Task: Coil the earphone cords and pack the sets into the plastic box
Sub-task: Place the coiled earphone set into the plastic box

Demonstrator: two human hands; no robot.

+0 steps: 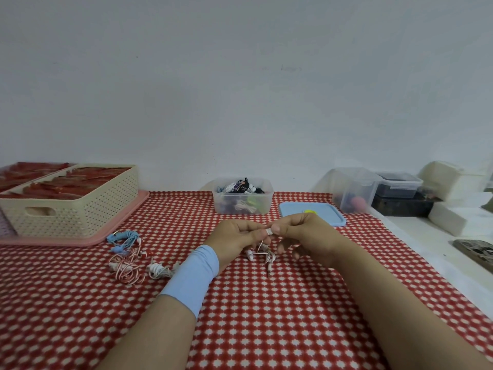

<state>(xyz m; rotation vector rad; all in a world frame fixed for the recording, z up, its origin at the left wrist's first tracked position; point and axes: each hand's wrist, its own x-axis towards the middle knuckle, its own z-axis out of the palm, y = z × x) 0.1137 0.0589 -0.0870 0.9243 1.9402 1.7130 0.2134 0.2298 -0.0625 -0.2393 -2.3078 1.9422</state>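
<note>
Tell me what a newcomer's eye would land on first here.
First come the hands at the centre: the left hand and right hand pinch a white earphone set, its buds and plug hanging below them over the red-and-white tablecloth. Behind them stands the clear plastic box with packed sets inside. Loose earphone sets lie on the cloth to the left, near a cream perforated basket.
</note>
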